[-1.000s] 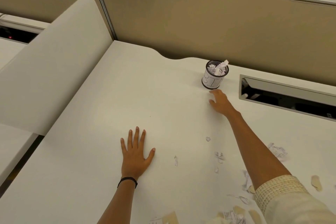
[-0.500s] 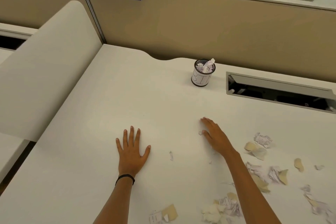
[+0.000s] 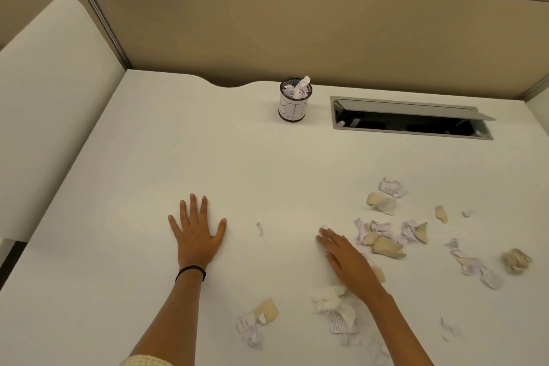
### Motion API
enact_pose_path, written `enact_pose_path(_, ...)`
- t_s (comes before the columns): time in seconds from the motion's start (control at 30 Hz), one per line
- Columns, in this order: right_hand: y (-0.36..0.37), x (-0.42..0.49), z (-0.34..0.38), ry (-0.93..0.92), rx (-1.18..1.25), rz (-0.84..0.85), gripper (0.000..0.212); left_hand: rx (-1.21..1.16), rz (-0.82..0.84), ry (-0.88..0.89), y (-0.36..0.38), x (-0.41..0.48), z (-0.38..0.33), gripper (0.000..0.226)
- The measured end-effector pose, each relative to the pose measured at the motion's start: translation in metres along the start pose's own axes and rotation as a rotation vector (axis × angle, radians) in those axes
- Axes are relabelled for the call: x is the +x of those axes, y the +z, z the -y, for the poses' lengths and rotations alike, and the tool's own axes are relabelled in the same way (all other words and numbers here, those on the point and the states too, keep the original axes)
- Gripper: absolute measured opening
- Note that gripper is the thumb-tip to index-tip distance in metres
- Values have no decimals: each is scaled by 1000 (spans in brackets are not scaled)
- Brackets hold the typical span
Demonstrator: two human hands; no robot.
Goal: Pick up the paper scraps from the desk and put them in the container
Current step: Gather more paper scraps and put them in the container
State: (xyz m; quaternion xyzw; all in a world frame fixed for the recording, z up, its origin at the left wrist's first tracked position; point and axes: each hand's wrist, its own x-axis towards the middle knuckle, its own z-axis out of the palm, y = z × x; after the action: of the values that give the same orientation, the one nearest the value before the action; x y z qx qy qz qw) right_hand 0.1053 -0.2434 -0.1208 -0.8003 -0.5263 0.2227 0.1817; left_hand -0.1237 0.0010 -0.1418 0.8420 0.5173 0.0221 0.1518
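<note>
Paper scraps (image 3: 383, 242) are scattered over the desk (image 3: 208, 157), all well apart from the container (image 3: 292, 107). Most are spread nearer the person than the container and off to its right. A crumpled white wad (image 3: 335, 303) and some torn pieces (image 3: 255, 321) lie nearer still, and one tiny sliver (image 3: 260, 229) sits almost directly on its near side. The container is already heaped with crumpled paper past its rim. The left hand (image 3: 196, 235) is laid flat and released, fingers spread, to the near left of the container, with nothing held. The right hand (image 3: 347, 261) is stretched out low on the desk just beside the wad, and nothing is gripped. Whether a small bit is pinned under its fingertips cannot be told. The scraps are judged light, soft and easily slid or blown. Flat ones are best pinched at a raised, creased edge, while wads can be taken whole. Some pressing down into the full container is likely to be needed.
</note>
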Motion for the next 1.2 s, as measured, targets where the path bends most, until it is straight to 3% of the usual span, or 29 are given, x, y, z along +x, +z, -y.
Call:
enact_pose_path(0.1, -22, -14, -3, 166, 313, -270, 30, 16, -2, 9, 2, -1, 1, 101)
enact_pose_path(0.17, -39, -19, -16, 306, 348, -484, 30, 16, 0, 8, 4, -1, 1, 96)
enact_pose_path(0.2, -45, -20, -24, 363, 325, -510, 32, 15, 1, 4, 4, -1, 1, 92)
enact_pose_path(0.33, -50, -20, -44, 550, 286, -221, 65, 15, -2, -6, 6, -1, 2, 87)
enact_pose_path(0.43, -39, -17, -38, 504, 147, -79, 78, 18, -5, -4, 8, -1, 3, 87)
enact_pose_path(0.6, -22, -6, -11, 411, 73, -9, 62, 18, -12, -3, 10, 0, 4, 86)
enact_pose_path(0.77, -24, 5, 10, 321, 132, -57, 51, 13, -12, -5, 11, 1, 5, 86)
enact_pose_path(0.97, -46, 0, -2, 367, 64, -82, 55, 21, -5, -7, 10, 1, 4, 86)
enact_pose_path(1.13, -46, -14, -12, 448, -47, 177, 77, 17, -12, -7, 8, 0, 3, 86)
enact_pose_path(1.2, -41, -18, -9, 445, -84, 179, 76, 25, -14, -7, 7, -1, 2, 87)
